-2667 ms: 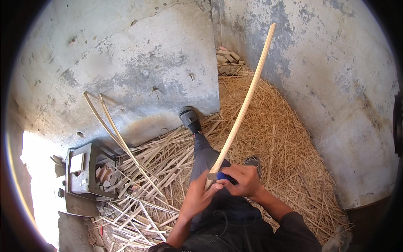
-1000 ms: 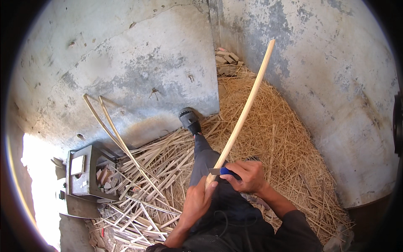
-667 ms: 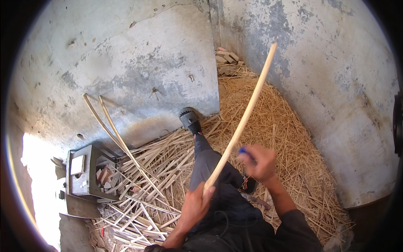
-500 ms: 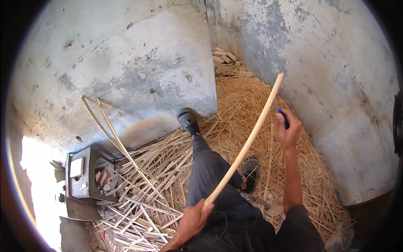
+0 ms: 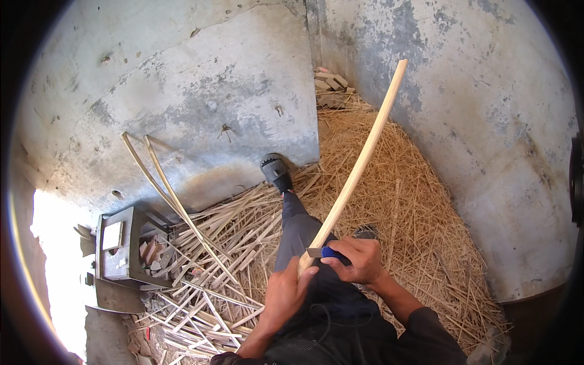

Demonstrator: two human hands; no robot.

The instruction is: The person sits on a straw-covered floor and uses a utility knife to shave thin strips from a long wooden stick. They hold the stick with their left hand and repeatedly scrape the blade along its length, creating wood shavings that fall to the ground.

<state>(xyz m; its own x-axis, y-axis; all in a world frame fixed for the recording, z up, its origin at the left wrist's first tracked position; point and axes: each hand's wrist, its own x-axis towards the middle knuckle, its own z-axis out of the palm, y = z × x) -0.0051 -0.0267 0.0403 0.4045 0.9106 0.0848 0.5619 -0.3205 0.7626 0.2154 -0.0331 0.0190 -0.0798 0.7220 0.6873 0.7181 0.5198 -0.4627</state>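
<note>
Head view, one entry per item

Left hand [image 5: 286,296]: lower centre of the frame, fingers curled tight around the near end of the long pale wooden strip [image 5: 359,165], thumb up along its side.

Right hand [image 5: 360,260]: just right of the left hand, closed on a blue-handled knife [image 5: 325,252]; the grey blade lies flat against the strip close above the left hand's grip.

Long pale wooden strip: runs from the hands at lower centre up and to the right, bowed slightly, its far end free in the air before the grey wall [image 5: 486,121] at upper right. Its visible face is smooth and light from end to end.

Leg in grey trousers [image 5: 298,225]: stretched out from lower centre toward the middle, ending in a dark shoe [image 5: 276,171] set against the base of the concrete slab [image 5: 201,97].

Heap of straw-like shavings [image 5: 420,213]: covers the floor at centre right, thick and fine (judged to be waste pared off in quantity).

Pile of split slats [image 5: 207,267]: lower left of centre, many lengths lying crossed; two long thin slats [image 5: 164,182] lean up against the slab.

Grey metal box [image 5: 118,255]: left edge, open, small pieces of wood inside.

Progress, as a judgement: much paring is already behind, given the heap; with the blade at the near end, a pass along this strip looks about to start, and the slats at lower left appear to await the same
</note>
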